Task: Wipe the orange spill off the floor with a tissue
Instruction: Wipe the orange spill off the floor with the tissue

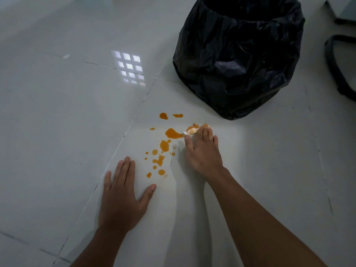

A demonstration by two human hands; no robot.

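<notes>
Orange spill (163, 145): scattered drops and small pools on one pale tile, right of the grout line that runs from near left to far centre; the largest pool lies just left of the tissue.
Tissue (190, 130): white wad stained orange, at the far right edge of the spill, on the floor under the right fingertips.
Right hand (202, 151): palm down, fingers straight, pressing the tissue onto the floor; thumb beside the largest pool.
Left hand (123, 195): flat on the floor, fingers spread and released, holding nothing, just near and left of the spill; fingers across the grout line.
Floor (57, 112): glossy grey-white tiles, a window reflection far left of the spill; wide bare stretch to the left.
Bin (238, 60): lined with a black bag, far right, its near edge close behind the tissue.
Black hoop (335, 70): at the right frame edge, past the bin.
</notes>
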